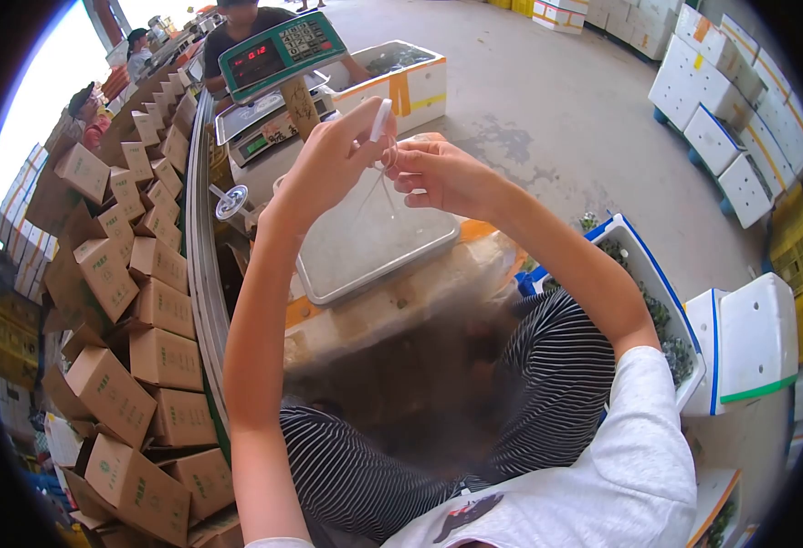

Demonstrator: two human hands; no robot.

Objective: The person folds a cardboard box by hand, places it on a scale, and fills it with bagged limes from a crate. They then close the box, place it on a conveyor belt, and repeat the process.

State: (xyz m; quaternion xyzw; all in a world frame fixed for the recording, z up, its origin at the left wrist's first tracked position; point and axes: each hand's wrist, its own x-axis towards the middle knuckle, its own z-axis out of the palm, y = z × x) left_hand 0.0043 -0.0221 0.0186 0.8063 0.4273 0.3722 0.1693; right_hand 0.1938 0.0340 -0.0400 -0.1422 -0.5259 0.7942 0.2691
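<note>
Both hands are raised close together over a metal scale pan (392,251). My left hand (328,160) is closed, with a small white band-like piece (381,119) at its fingertips. My right hand (442,173) pinches thin pale strings (388,166) that run between the two hands. Loose string ends dangle above the pan, which shows a bare grey surface below them. Left of the pan stands a lidded plastic cup (231,201) with a straw.
A green scale display (278,59) rises beyond my hands, with a person (237,27) behind it. Open cardboard boxes (168,306) crowd a conveyor rail (202,237) on the left. To the right are a foam box (684,306) of greens and stacked foam boxes (707,91).
</note>
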